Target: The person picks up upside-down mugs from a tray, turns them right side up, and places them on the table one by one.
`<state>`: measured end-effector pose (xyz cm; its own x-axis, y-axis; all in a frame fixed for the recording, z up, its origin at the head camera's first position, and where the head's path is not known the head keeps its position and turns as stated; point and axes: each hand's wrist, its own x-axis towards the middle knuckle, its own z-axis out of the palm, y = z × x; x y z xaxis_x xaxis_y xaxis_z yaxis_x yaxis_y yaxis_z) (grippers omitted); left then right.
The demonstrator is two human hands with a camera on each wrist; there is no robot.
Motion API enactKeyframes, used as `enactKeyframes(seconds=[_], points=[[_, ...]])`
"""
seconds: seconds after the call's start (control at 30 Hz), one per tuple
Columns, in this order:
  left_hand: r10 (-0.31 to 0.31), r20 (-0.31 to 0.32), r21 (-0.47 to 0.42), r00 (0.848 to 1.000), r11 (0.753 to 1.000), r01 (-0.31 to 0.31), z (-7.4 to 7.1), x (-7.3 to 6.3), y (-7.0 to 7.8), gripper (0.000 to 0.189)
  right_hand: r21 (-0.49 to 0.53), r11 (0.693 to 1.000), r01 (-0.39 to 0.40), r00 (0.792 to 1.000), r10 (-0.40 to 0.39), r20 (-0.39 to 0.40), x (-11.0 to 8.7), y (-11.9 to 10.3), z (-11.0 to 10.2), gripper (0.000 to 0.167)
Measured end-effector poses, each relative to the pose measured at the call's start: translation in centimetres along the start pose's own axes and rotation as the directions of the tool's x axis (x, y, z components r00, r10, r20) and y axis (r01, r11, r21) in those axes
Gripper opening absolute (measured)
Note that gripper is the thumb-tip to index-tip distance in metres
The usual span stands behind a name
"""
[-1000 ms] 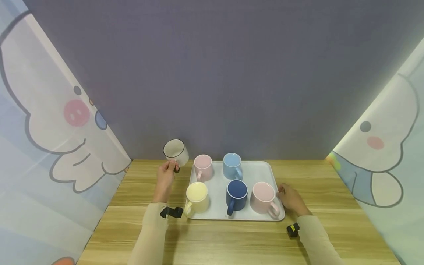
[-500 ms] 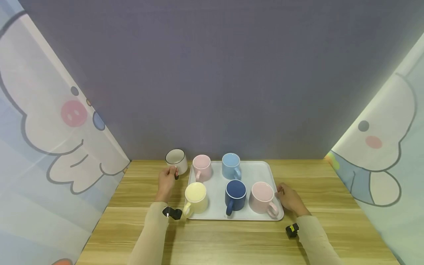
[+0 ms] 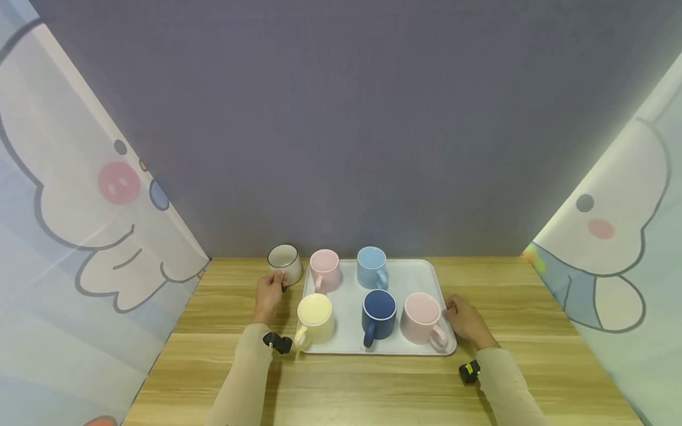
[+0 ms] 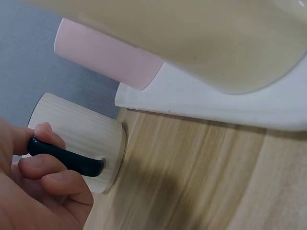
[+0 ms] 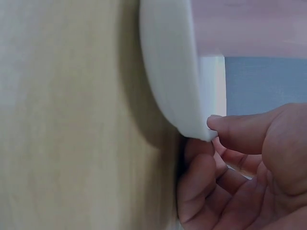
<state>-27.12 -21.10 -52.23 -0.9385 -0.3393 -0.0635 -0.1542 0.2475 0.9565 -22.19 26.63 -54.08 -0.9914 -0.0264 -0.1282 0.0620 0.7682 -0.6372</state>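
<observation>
With thumb and fingers my left hand grips the dark handle of a white ribbed mug that has a dark rim. That mug is upright at the table's back left, beside the white tray. My right hand pinches the tray's right edge, thumb over the rim and curled fingers underneath. On the tray are a yellow mug at front left, a navy mug, a larger pink mug at front right, a smaller pink mug and a light blue mug at the back.
The wooden table ends at a grey wall behind the tray. Cartoon-printed panels stand along both sides. Both wrists wear small black cameras.
My left hand has brought the white mug down from above the table's back left onto it. The right hand stays at the tray's edge, and the tray's mugs have not moved.
</observation>
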Motion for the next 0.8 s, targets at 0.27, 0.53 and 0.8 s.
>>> enactKeyframes(seconds=[0.27,0.53,0.8], points=[[0.024,-0.017,0.038,1.000,0.999,-0.024,-0.1,-0.2,0.0,0.041,-0.001,1.000,-0.010,1.000,0.010,-0.005,0.0,-0.2,0.0,0.026],[0.064,-0.056,0.189,0.996,0.981,-0.052,-0.2,-0.6,0.7,0.037,0.026,1.000,-0.016,1.000,0.016,0.008,-0.4,0.0,0.0,0.027],[0.298,-0.095,0.416,0.950,0.879,-0.234,-0.5,-1.6,3.3,0.020,0.014,1.000,0.010,1.000,-0.010,-0.002,-0.2,-0.1,0.0,0.022]])
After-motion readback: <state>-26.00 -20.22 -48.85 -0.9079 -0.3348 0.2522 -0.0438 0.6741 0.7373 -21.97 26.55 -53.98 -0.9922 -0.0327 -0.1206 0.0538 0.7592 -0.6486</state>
